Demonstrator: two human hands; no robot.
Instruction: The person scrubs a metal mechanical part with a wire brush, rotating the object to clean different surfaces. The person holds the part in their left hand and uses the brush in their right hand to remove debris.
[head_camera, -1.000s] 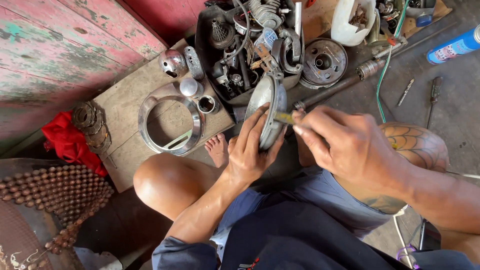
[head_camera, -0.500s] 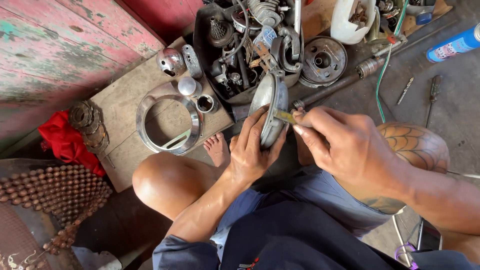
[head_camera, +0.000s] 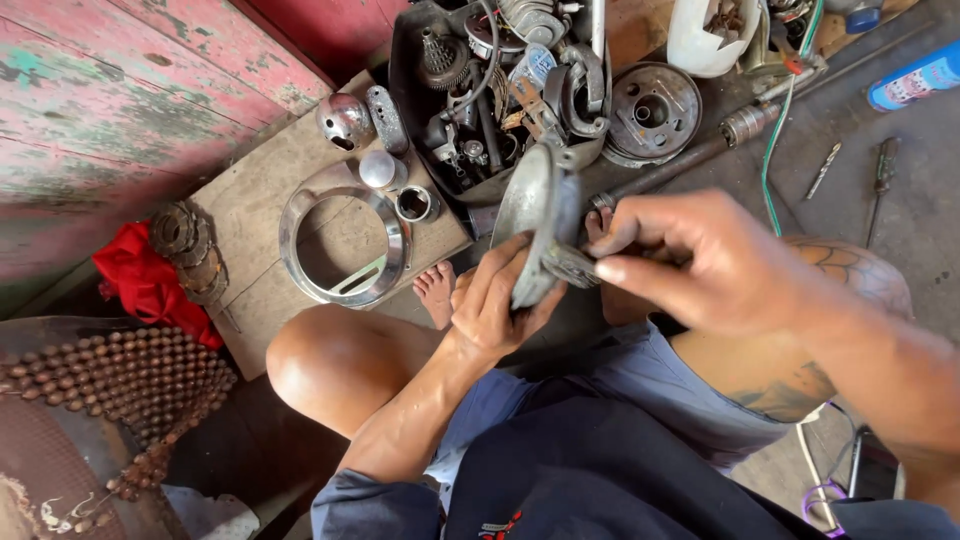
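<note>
My left hand (head_camera: 495, 300) grips a round grey metal headlamp shell (head_camera: 535, 215) on edge, fingers spread over its curved back. My right hand (head_camera: 700, 260) comes in from the right and pinches a small metal fitting (head_camera: 572, 265) against the shell's rim. I sit with bare knees on either side, one foot (head_camera: 436, 290) just below the shell.
A chrome ring (head_camera: 345, 245) lies on a board (head_camera: 250, 210) with small chrome caps. A black tub (head_camera: 490, 90) holds several engine parts. A brake drum (head_camera: 655, 110), a rod, a green wire, a blue spray can (head_camera: 920, 80), a screwdriver and a red cloth (head_camera: 145, 285) lie around.
My right hand has moved left and closer to the shell; the yellowish tool tip seen earlier is hidden, and a small metal fitting shows at my fingertips. The shell tilted slightly.
</note>
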